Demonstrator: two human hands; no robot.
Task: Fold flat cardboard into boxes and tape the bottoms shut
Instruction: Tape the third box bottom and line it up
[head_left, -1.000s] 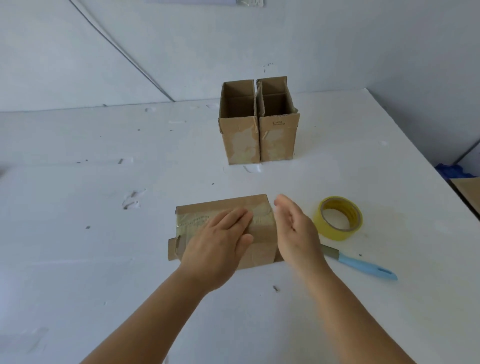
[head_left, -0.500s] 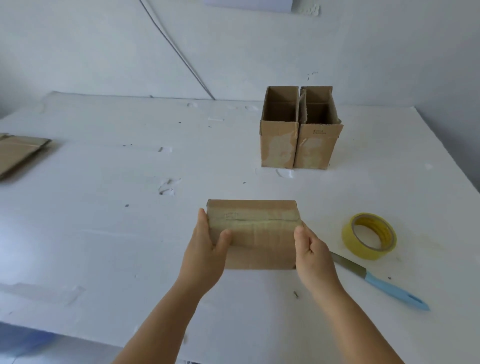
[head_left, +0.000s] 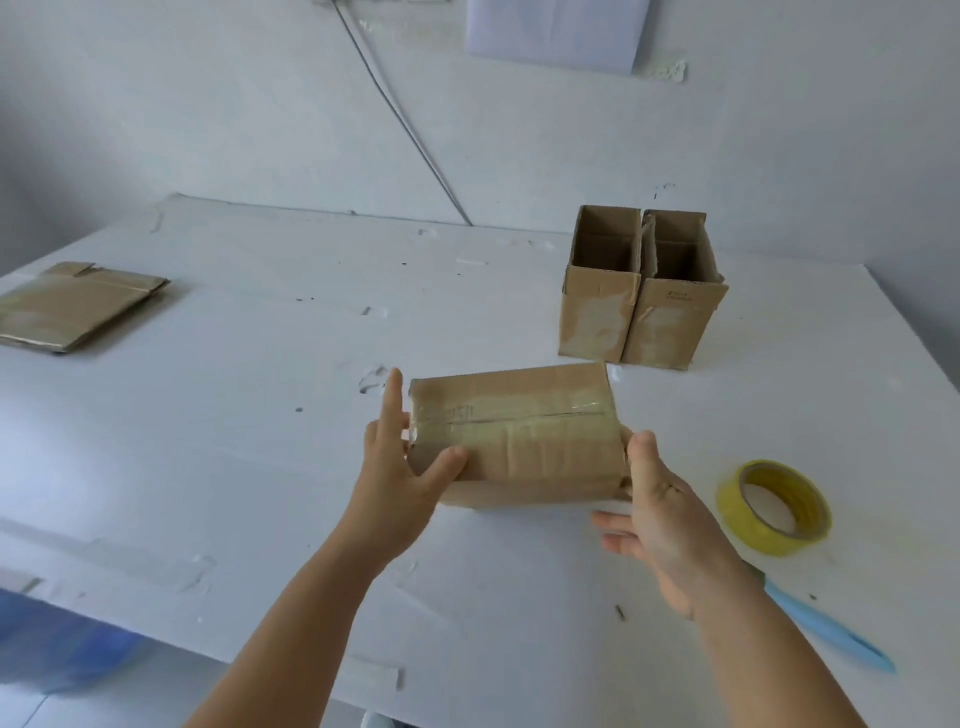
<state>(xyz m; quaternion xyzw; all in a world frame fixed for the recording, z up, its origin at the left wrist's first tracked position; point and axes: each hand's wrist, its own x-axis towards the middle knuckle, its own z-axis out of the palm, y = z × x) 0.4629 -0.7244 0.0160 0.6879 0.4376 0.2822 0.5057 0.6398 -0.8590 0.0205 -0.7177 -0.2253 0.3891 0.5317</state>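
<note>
Box: the cardboard box (head_left: 514, 431), pressed flat on the white table (head_left: 260, 467) a second ago, is now opened out and lifted, taped seam facing up.
Left hand: the left hand (head_left: 400, 467) no longer lies flat on top; it now grips the box's left end, thumb on the near face, fingers along the far side.
Right hand: the right hand (head_left: 660, 509) has shifted from beside the cardboard to the right end, thumb against it, fingers spread underneath.
View: it has swung left, bringing a flat cardboard stack (head_left: 78, 306) into sight at far left.
</note>
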